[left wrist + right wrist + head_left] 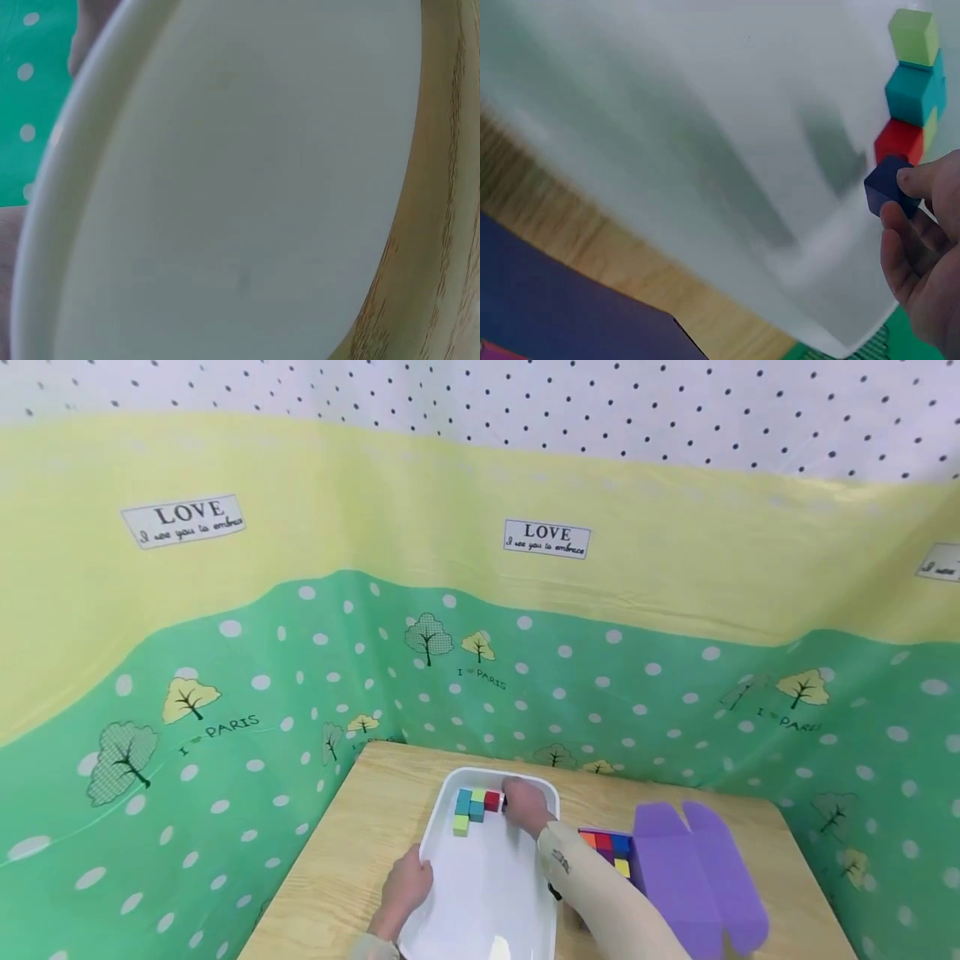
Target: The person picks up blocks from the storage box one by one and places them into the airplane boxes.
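Observation:
My left hand [407,883] grips the left rim of a white tray [491,885], whose wall [247,172] fills most of the left wrist view. At the tray's far end, my right hand [527,807] pinches a dark blue cube [889,187] between thumb and fingers. This cube is right beside a red cube [898,140]; whether they touch I cannot tell. Teal cubes [476,812] and light green cubes [461,825] form a cluster with the red one inside the tray. In the head view, the right hand mostly hides the dark blue cube.
To the right of the tray stands an open purple box [686,868] holding several coloured cubes [603,842], partly behind my right forearm. Both rest on a wooden table [337,827]. A patterned green and yellow curtain [480,710] hangs along the table's far and left sides.

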`<state>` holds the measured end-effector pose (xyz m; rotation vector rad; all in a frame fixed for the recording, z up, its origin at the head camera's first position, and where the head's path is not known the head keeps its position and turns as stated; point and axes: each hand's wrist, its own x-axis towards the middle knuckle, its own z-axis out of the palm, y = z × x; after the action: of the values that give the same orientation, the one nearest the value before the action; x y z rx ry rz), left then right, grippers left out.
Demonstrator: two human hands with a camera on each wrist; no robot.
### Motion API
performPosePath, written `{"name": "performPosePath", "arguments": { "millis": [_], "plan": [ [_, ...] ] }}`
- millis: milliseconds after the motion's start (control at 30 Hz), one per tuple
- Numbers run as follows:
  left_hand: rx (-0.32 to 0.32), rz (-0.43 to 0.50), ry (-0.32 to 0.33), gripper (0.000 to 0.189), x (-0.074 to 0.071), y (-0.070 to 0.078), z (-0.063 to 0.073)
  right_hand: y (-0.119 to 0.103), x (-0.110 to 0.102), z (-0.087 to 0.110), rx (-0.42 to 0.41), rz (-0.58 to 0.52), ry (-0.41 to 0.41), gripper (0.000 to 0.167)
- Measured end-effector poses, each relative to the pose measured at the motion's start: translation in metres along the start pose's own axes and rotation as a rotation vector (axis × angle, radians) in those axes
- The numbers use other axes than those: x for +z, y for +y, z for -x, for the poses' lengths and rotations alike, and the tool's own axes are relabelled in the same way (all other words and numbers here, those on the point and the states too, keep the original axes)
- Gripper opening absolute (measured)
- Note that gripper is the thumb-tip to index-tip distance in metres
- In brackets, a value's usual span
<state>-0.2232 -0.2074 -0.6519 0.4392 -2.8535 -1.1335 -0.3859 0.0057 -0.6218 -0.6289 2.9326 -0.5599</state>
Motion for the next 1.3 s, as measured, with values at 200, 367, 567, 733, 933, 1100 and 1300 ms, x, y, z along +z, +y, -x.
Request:
{"name": "performPosePath", "arguments": {
  "millis": [200,367,567,733,933,1100,1300],
  "plan": [
    [0.007,-0.022,0.004,0.038,-0.013,-0.002,-0.004,-0.01,-0.027,0.015,-0.152,0.105,-0.012,0.026],
    [-0.001,-0.052,0.01,0.038,-0.021,-0.006,-0.006,-0.012,-0.053,0.036,-0.3,0.158,0.019,0.025],
    [0.009,-0.047,-0.011,0.037,-0.019,-0.006,-0.003,0.006,-0.083,0.071,-0.333,0.126,0.028,0.022],
    [-0.005,-0.04,-0.031,0.038,-0.014,-0.005,-0.002,0.032,-0.101,0.101,-0.343,0.046,0.072,0.028],
    [-0.022,-0.019,-0.035,0.038,-0.012,-0.005,0.0,0.07,-0.114,0.131,-0.254,0.006,0.096,0.032],
    [-0.057,-0.007,-0.061,0.04,-0.009,-0.005,-0.001,0.095,-0.123,0.151,-0.196,0.004,0.106,0.031],
    [-0.047,0.016,-0.084,0.041,-0.005,0.003,0.001,0.117,-0.126,0.171,-0.132,0.032,0.105,0.031]
  ]
}}
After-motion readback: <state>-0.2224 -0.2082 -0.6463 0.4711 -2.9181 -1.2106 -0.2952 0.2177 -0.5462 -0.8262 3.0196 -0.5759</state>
